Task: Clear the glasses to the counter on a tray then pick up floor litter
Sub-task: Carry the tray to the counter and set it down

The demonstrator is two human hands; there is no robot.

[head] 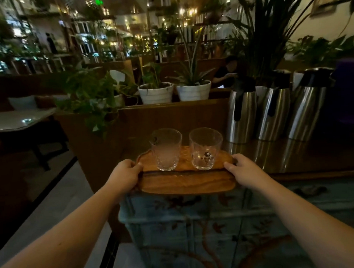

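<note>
A wooden tray (186, 181) sits level at the front left corner of a dark counter top (295, 159), its near edge overhanging the painted blue cabinet front. Two clear empty glasses stand upright on its far half: the left glass (166, 149) and the right glass (205, 148), a small gap between them. My left hand (125, 175) grips the tray's left end, thumb on top. My right hand (243, 171) grips the right end the same way.
Three steel thermos jugs (272, 111) stand on the counter to the right, behind the tray. A wooden partition with potted plants (156, 92) rises behind. A table (19, 120) and pale floor (59, 203) lie left. A seated person (226, 73) is beyond.
</note>
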